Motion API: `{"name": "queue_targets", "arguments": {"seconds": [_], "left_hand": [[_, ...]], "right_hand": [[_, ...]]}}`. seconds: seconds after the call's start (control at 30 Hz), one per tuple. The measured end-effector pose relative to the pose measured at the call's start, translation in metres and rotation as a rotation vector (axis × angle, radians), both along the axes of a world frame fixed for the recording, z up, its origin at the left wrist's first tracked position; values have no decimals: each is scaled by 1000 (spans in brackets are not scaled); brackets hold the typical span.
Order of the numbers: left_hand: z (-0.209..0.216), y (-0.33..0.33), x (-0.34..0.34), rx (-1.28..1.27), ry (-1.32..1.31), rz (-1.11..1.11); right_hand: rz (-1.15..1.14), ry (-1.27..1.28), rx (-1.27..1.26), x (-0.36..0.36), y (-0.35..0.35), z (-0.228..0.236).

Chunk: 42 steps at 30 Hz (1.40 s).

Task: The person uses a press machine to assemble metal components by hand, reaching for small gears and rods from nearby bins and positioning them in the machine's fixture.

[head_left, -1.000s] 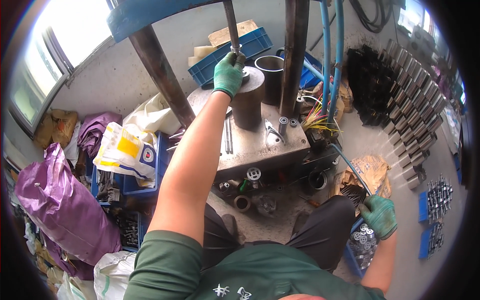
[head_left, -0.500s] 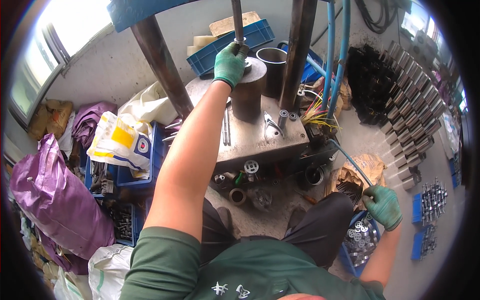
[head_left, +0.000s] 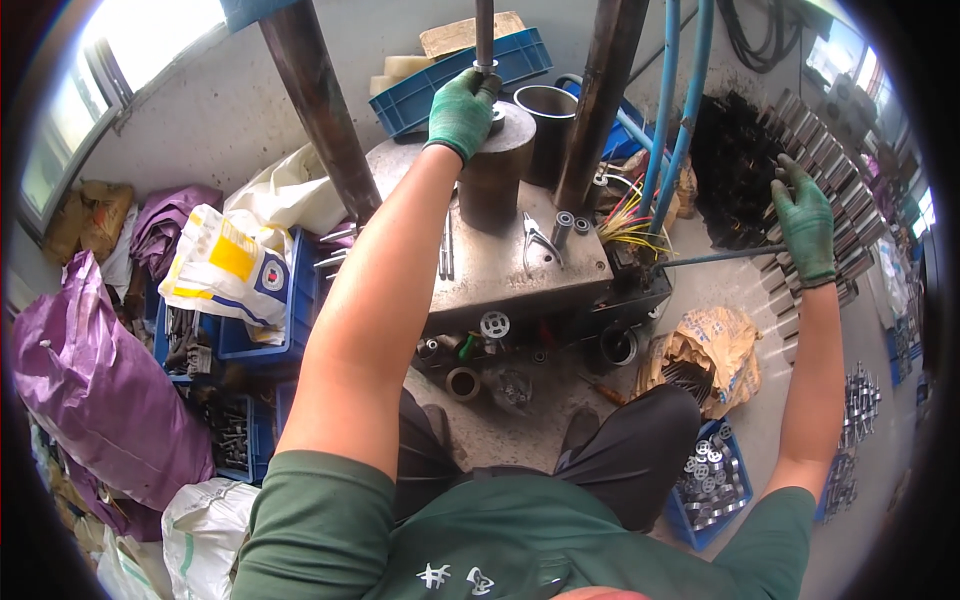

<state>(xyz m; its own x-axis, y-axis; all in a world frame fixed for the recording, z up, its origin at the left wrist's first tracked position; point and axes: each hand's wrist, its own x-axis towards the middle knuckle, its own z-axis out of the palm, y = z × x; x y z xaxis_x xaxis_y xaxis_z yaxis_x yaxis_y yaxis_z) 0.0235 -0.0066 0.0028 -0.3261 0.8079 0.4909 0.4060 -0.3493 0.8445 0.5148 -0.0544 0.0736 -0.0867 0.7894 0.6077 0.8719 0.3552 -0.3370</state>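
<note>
My left hand (head_left: 460, 112), in a green glove, is closed around the lower end of an upright steel rod (head_left: 485, 35), just below a shiny collar. Its fingertips hide what lies between them. Below it, a small metal ring (head_left: 497, 116) sits on a thick round steel block (head_left: 490, 180). My right hand (head_left: 806, 222), also gloved, is raised at the right with its fingers apart. The end of a long thin lever (head_left: 715, 257) reaches the heel of this hand. Pliers (head_left: 540, 243) and two small cylindrical parts (head_left: 563, 228) lie on the metal base (head_left: 500, 285).
Steel columns (head_left: 325, 110) flank the work. Blue hoses (head_left: 680, 110) and loose wires (head_left: 635, 215) run at the right. Stacked metal tubes (head_left: 845, 190) stand beyond my right hand. A blue crate (head_left: 745, 490) of metal parts is by my knee; sacks (head_left: 110, 380) crowd the left.
My right hand has gone from gripping the lever low down to raised and open. The lever has swung up to nearly level. My left hand stays at the rod.
</note>
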Motion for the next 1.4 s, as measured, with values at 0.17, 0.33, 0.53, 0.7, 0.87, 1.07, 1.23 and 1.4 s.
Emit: {"name": "queue_targets", "arguments": {"seconds": [0.17,0.33,0.53,0.7,0.87,1.07,1.23,1.4], "left_hand": [[-4,7,-5,11,47,15],[0,-4,-3,-7,13,24],[3,-6,0,-14,9,42],[1,-3,-4,0,28,41],[-1,-2,-7,19,27,46],[-1,0,-14,6,-35,-75],[-6,8,-23,32,-99,-132],[-5,8,-20,20,-87,-145]], "right_hand": [[122,-126,-98,40,-74,-38],[370,-321,-641,36,-190,-79],[202,-344,-662,13,-218,-105],[180,-285,-621,21,-201,-91],[168,-267,-607,18,-203,-89],[201,-276,-544,20,-216,-107],[229,-434,-488,27,-215,-115],[235,-423,-466,27,-215,-115]]}}
